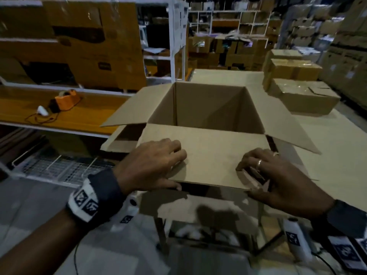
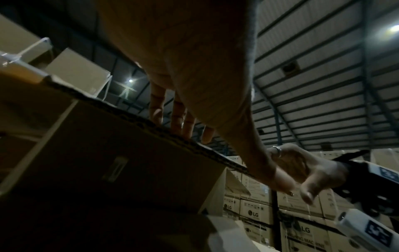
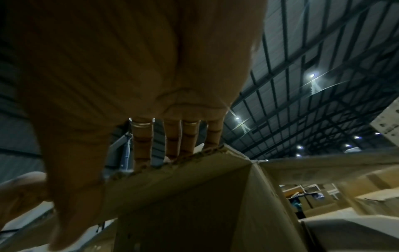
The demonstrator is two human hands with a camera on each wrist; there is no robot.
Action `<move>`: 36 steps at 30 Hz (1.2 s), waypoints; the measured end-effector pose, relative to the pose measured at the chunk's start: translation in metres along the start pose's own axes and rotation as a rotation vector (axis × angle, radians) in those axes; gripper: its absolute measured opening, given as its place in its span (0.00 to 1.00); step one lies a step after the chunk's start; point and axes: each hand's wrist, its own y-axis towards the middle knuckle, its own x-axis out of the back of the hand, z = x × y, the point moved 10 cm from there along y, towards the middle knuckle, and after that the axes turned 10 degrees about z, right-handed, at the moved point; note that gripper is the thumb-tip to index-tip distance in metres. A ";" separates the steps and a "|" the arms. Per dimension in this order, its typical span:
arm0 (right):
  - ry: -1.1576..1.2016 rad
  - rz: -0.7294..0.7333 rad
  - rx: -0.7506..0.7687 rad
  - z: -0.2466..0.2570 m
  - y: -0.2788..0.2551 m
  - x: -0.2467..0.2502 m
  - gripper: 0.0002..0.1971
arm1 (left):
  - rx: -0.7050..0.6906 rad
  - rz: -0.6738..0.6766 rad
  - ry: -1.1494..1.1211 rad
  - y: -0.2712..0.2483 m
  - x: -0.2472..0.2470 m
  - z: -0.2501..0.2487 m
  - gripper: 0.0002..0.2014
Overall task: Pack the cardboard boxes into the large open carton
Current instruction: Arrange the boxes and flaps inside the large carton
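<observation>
The large open carton (image 1: 208,108) stands on the table with all its flaps spread and no boxes showing inside. Both hands hold its near flap (image 1: 208,155), which lies roughly level. My left hand (image 1: 168,169) has its fingers (image 2: 179,119) on top of the flap (image 2: 129,110) and its thumb under the front edge. My right hand (image 1: 264,175), with rings, grips the flap (image 3: 194,170) the same way, fingers (image 3: 172,145) above and thumb below. Sealed cardboard boxes (image 1: 303,98) are stacked at the table's back right, out of both hands' reach.
An orange tape dispenser (image 1: 66,99) with a cord sits on the wooden shelf to the left. White racking (image 1: 172,46) stands behind the carton's left flap. The cream table top (image 1: 333,155) runs right of the carton. Stacked cartons fill the background.
</observation>
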 end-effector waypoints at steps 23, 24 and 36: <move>0.114 -0.257 -0.446 -0.049 0.091 0.002 0.47 | 0.414 -0.160 -0.481 0.072 -0.040 0.089 0.63; 0.108 -0.214 -0.461 -0.055 0.092 -0.002 0.47 | 0.415 -0.120 -0.460 0.075 -0.046 0.090 0.59; 0.077 -0.108 -0.449 -0.057 0.094 -0.021 0.32 | 0.436 -0.194 -0.358 0.062 -0.075 0.083 0.48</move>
